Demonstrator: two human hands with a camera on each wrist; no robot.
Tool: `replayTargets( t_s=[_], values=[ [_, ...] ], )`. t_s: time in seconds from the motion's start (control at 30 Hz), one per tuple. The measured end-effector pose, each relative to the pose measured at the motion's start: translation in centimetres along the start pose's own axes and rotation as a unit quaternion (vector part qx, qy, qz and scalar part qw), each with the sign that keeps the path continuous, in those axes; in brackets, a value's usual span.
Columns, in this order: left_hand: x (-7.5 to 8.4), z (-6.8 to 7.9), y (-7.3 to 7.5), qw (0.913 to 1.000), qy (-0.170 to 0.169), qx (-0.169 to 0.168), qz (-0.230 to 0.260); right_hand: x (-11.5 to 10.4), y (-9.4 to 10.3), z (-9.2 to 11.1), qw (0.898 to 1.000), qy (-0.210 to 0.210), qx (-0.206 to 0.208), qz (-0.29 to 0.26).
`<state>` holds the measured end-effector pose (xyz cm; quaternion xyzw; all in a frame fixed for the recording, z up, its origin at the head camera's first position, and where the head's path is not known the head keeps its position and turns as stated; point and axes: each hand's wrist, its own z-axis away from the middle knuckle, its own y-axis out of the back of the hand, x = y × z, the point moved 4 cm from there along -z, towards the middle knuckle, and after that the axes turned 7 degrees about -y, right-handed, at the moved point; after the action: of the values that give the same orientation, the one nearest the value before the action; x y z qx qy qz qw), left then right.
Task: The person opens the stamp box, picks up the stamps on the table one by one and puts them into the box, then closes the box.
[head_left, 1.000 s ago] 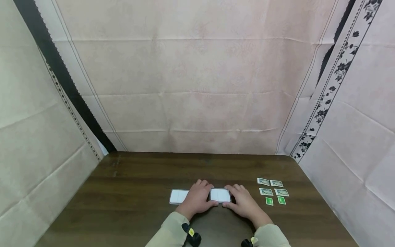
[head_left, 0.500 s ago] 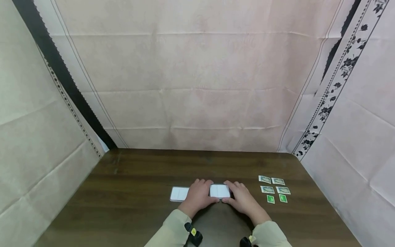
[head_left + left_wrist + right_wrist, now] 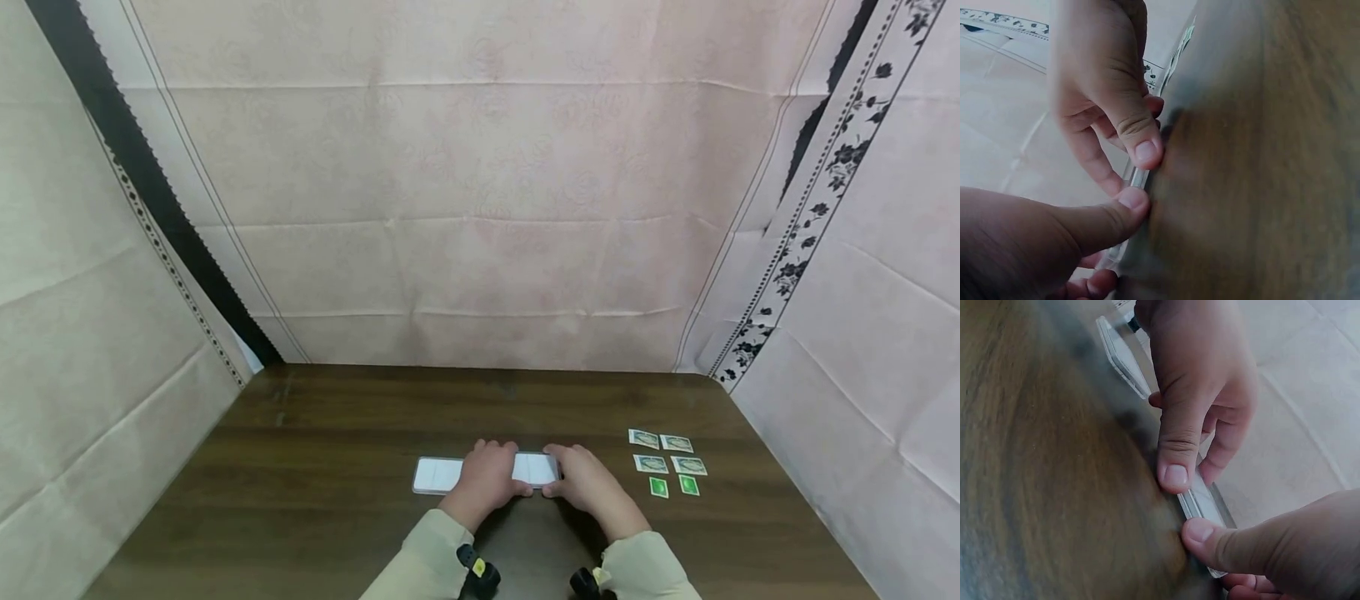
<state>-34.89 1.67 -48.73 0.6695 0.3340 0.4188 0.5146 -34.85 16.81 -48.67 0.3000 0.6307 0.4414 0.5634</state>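
Between my two hands lies a slim, flat rectangular case (image 3: pixel 535 469) with a white face and clear edges. My left hand (image 3: pixel 483 481) pinches its left part, fingers at the far edge and thumb at the near one. Opposite, my right hand (image 3: pixel 588 483) pinches its right end the same way. The right wrist view shows both thumbs on the layered clear side of the case (image 3: pixel 1205 501), close together. A similar white-faced case (image 3: pixel 437 476) lies to the left, its right end hidden behind my left hand.
To the right, several small printed cards (image 3: pixel 651 464) lie in rows, with two smaller green cards (image 3: pixel 689 485) nearest me. The brown wooden table (image 3: pixel 337 450) is bounded by hanging pale cloths (image 3: pixel 465 208) at the back and sides.
My left hand has shifted slightly right, covering more of the held case. My right wrist has drawn a little to the left. The cards and the left case lie as before.
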Motion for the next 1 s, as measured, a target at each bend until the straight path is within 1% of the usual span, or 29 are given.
replayTargets(
  t_s=[0.1,0.2,0.33,0.43,0.6,0.77,1.0],
  values=[
    [0.2,0.0,0.1,0.9999,-0.001,-0.010,-0.004,0.0,-0.1,-0.1,1.000,-0.011,-0.012,-0.004],
    [0.2,-0.1,-0.1,0.9999,0.002,-0.013,0.007,0.2,-0.2,-0.2,1.000,-0.016,-0.020,-0.010],
    [0.2,-0.2,-0.3,0.9997,0.012,-0.013,0.020,0.1,-0.2,-0.3,1.000,-0.009,-0.014,-0.004],
    [0.2,-0.3,-0.4,0.9996,0.016,-0.013,0.020,-0.1,-0.1,-0.2,1.000,-0.001,-0.009,0.007],
    [0.3,-0.3,-0.4,0.9998,0.011,-0.009,0.012,-0.3,0.1,0.0,1.000,0.007,-0.006,0.019],
    [0.4,-0.3,-0.4,0.9999,0.006,-0.009,0.007,-0.4,0.1,0.1,0.999,0.003,-0.009,0.032],
    [0.4,-0.3,-0.3,1.0000,0.005,0.000,0.007,-1.0,0.4,0.2,0.998,-0.012,0.009,0.057]
  ],
)
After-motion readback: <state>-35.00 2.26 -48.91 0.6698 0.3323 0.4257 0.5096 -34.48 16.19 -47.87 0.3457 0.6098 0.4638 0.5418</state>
